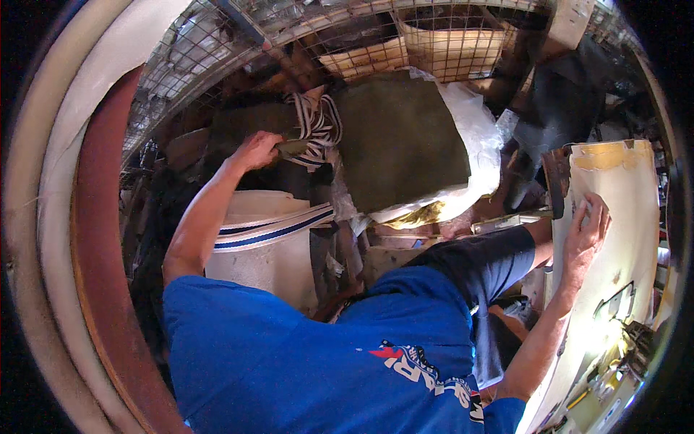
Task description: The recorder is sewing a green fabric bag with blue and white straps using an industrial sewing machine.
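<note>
My left hand (pixel 258 150) reaches to the upper left, its fingers closed on the edge of a small olive-green fabric piece (pixel 293 148). Beside it lies a tangled bundle of striped webbing strap (pixel 316 119), white with dark lines. A large stack of olive-green fabric (pixel 401 137) sits right of the strap, on white plastic wrapping (pixel 481 137). On the right, my right hand (pixel 589 228) rests on a pale worn board (pixel 614 195), fingers loosely bent and partly apart. Nothing shows clearly in that hand.
A blue-and-white striped band (pixel 282 228) crosses a pale surface (pixel 264 264) near my left arm. Wire mesh (pixel 434 43) spans the back, with cardboard boxes behind it. A reddish-brown curved panel (pixel 108 217) stands left. A bright lamp (pixel 607 340) lights the lower right, near machine parts.
</note>
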{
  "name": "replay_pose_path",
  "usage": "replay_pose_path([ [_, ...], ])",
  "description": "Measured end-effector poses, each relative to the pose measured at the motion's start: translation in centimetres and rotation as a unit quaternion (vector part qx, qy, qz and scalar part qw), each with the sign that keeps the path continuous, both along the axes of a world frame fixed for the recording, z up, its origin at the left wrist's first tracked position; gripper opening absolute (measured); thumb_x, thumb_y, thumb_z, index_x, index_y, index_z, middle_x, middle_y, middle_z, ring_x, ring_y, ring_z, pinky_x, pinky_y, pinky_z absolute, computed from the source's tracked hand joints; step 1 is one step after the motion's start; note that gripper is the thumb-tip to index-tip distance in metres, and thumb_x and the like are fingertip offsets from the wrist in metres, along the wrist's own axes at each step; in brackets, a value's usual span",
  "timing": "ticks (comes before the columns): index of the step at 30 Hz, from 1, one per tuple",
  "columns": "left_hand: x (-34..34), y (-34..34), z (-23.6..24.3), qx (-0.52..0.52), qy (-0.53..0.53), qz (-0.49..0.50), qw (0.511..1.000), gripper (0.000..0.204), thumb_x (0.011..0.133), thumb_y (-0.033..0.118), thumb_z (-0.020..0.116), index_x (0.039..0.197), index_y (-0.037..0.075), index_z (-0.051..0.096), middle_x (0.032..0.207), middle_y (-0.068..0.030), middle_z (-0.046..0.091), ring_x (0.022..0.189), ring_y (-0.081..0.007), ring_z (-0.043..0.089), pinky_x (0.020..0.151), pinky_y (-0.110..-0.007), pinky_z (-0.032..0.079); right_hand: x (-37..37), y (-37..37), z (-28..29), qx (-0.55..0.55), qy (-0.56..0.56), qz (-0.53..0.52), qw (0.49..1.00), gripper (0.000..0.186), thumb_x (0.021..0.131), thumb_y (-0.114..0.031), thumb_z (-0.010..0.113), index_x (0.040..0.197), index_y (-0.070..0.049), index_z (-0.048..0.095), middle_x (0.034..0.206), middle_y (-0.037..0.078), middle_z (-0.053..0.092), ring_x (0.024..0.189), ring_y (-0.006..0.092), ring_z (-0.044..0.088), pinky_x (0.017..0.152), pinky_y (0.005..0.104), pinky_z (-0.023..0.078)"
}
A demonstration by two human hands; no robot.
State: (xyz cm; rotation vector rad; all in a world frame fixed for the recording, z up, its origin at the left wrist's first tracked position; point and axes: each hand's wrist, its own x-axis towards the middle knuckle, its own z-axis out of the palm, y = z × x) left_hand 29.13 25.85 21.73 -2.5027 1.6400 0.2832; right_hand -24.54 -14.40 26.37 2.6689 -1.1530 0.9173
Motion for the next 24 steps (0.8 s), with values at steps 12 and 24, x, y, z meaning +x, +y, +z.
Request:
replay_pose_path([
  [12,4.2,4.1,2.4,0.212,0.111,0.237,0.942,0.101,0.059,0.049,0.082,0.139,0.008,0.037,0.139,-0.0246,0.039,0.122,-0.037,0.046,0.101,-0.042,0.04,0.4,0.7,0.7,0.008,0.007,-0.017,1.0,0.018,0.091,-0.008,0.052,0.107,-0.002,0.058,0.106,0.014,0.061,0.1,0.0316,0.056,0.088,0.0405,0.044],
  [24,6.4,6.7,-0.3,0.234,-0.141,0.054,0.961,0.053,0.081,0.007,0.055,0.133,0.008,0.045,0.122,-0.0167,0.057,0.11,-0.0338,0.056,0.089,-0.044,0.048,0.3,0.7,0.8,0.025,-0.002,-0.012,1.0,0.019,0.092,-0.008,0.052,0.11,-0.003,0.057,0.108,0.013,0.06,0.102,0.0317,0.056,0.089,0.0405,0.044],
])
